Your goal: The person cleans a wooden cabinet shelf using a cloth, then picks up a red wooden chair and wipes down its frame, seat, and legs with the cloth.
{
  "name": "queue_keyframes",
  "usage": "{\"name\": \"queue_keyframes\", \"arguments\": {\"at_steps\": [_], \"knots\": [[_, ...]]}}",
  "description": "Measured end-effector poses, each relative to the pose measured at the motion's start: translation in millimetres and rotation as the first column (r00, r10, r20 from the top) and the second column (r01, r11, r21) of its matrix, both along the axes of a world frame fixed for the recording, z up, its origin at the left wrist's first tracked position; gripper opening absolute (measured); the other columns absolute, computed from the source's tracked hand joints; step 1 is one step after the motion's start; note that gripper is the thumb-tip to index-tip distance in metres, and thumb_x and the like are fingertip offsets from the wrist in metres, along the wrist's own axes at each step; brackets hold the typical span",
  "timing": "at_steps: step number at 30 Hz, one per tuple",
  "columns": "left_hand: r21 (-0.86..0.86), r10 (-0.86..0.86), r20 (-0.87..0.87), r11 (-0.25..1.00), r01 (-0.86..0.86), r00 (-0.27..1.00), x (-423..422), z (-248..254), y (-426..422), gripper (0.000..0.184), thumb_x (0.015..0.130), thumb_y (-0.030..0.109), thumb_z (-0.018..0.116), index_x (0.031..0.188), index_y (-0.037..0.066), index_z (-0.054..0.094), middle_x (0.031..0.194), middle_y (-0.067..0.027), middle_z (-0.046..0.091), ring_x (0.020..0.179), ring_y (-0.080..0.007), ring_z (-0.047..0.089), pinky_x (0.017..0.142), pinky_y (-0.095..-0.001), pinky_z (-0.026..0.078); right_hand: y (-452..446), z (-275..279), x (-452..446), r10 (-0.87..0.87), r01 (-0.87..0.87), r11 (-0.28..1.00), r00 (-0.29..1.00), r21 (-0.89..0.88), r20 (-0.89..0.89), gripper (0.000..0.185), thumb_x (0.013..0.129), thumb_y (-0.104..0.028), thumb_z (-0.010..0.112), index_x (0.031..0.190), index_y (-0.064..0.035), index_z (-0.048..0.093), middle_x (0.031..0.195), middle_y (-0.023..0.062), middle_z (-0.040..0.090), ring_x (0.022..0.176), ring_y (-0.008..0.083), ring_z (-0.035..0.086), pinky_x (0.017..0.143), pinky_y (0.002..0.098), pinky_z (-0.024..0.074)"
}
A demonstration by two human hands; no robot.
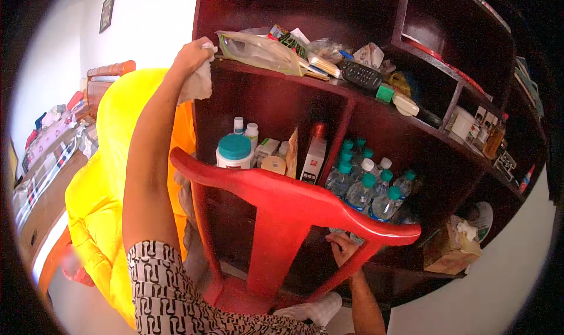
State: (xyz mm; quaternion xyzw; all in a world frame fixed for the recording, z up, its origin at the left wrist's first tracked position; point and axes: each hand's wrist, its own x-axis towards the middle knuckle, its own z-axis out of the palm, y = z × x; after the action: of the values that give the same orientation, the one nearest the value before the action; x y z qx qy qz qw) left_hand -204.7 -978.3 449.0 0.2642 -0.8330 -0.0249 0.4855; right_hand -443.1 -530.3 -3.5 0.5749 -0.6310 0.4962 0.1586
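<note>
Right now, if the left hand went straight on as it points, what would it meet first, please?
Probably the clear pouch on the shelf, beside the left hand and its white cloth; depth is unclear, so the shelf's edge might come first.

Matt cloth (201,82), glossy plastic chair (279,235)

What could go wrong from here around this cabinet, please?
The cloth in the left hand might catch the clear bag beside it and pull it down. The right hand, near the bottles, could perhaps knock one over. The red chair partly hides that hand, which may bump its back.
</note>
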Motion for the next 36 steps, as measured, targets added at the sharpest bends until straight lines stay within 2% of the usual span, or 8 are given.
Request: {"name": "queue_keyframes", "arguments": {"at_steps": [7,14,16,18,22,28,33,36], "knots": [[0.032,-0.289,-0.251,0.951,0.306,0.924,3,-31,28,0.035,0.083,0.022,0.056,0.113,0.004,0.064,0.099,-0.0124,0.069,0.091,-0.0223,0.063,0.084,-0.0329,0.049,-6,-23,-11,0.073,-0.076,0.991,0.997,-0.11,-0.03,0.026,0.085,0.007,0.057,0.106,-0.0033,0.068,0.102,0.0133,0.068,0.096,0.0279,0.067,0.085,0.0351,0.0525],[0.233,-0.527,-0.268,0.777,0.585,0.807,-31,-27,60,0.037,0.081,0.014,0.056,0.115,0.002,0.064,0.098,-0.007,0.068,0.087,-0.0168,0.062,0.08,-0.0288,0.049,1,-20,-8,0.059,-0.083,0.993,0.965,0.082,0.255,0.024,0.088,0.005,0.056,0.108,-0.0036,0.068,0.103,0.015,0.066,0.1,0.0308,0.065,0.089,0.0382,0.0509],[0.229,-0.486,-0.199,0.822,0.522,0.851,-37,-20,71,0.036,0.08,0.015,0.058,0.114,0.004,0.064,0.1,-0.0074,0.066,0.089,-0.0176,0.061,0.08,-0.0295,0.048,1,-15,-1,0.049,-0.048,0.998,0.998,-0.038,0.031,0.024,0.088,0.005,0.056,0.107,-0.0034,0.067,0.103,0.0151,0.066,0.101,0.0314,0.064,0.09,0.0388,0.0506],[0.211,-0.484,-0.136,0.839,0.502,0.865,-45,-13,66,0.035,0.079,0.016,0.06,0.112,0.005,0.063,0.101,-0.0075,0.065,0.091,-0.0181,0.061,0.081,-0.0302,0.048,0,-18,-2,0.047,-0.057,0.998,0.967,0.033,0.25,0.024,0.087,0.007,0.056,0.106,-0.0035,0.067,0.102,0.0148,0.066,0.1,0.031,0.065,0.089,0.0384,0.0506],[0.214,-0.421,-0.14,0.871,0.443,0.896,-43,-19,73,0.033,0.084,0.021,0.06,0.112,0.005,0.062,0.101,-0.0091,0.064,0.093,-0.0199,0.06,0.085,-0.0308,0.047,-2,-25,-6,0.061,-0.06,0.998,0.993,-0.014,0.097,0.025,0.085,0.009,0.058,0.105,-0.0037,0.067,0.102,0.0142,0.066,0.099,0.0298,0.064,0.088,0.0376,0.0507],[-0.019,-0.464,-0.263,0.879,0.476,0.846,-42,-56,78,0.04,0.088,0.021,0.057,0.126,0.007,0.054,0.108,-0.0111,0.064,0.096,-0.0182,0.06,0.086,-0.0319,0.048,-5,-37,-16,0.091,-0.124,0.991,0.903,0.053,0.419,0.027,0.084,0.009,0.059,0.106,-0.0043,0.068,0.101,0.0128,0.066,0.096,0.0287,0.064,0.085,0.0366,0.0506],[-0.238,-0.403,-0.193,0.904,0.355,0.895,-42,-81,90,0.051,0.092,0.019,0.056,0.139,0.013,0.039,0.12,-0.0263,0.06,0.111,-0.0433,0.06,0.096,-0.0426,0.046,-3,-34,-13,0.084,-0.122,0.991,0.899,0.062,0.431,0.029,0.084,0.009,0.06,0.107,-0.005,0.068,0.101,0.0117,0.066,0.097,0.0284,0.064,0.086,0.0375,0.0501],[-0.274,-0.41,-0.173,0.893,0.356,0.895,-43,-97,104,0.057,0.088,0.016,0.059,0.141,0.013,0.037,0.12,-0.0252,0.061,0.111,-0.0429,0.06,0.095,-0.0426,0.047,-1,-24,-10,0.063,-0.098,0.992,0.931,0.08,0.359,0.029,0.084,0.009,0.059,0.107,-0.0055,0.068,0.102,0.0114,0.066,0.098,0.028,0.064,0.087,0.038,0.0503]]}}
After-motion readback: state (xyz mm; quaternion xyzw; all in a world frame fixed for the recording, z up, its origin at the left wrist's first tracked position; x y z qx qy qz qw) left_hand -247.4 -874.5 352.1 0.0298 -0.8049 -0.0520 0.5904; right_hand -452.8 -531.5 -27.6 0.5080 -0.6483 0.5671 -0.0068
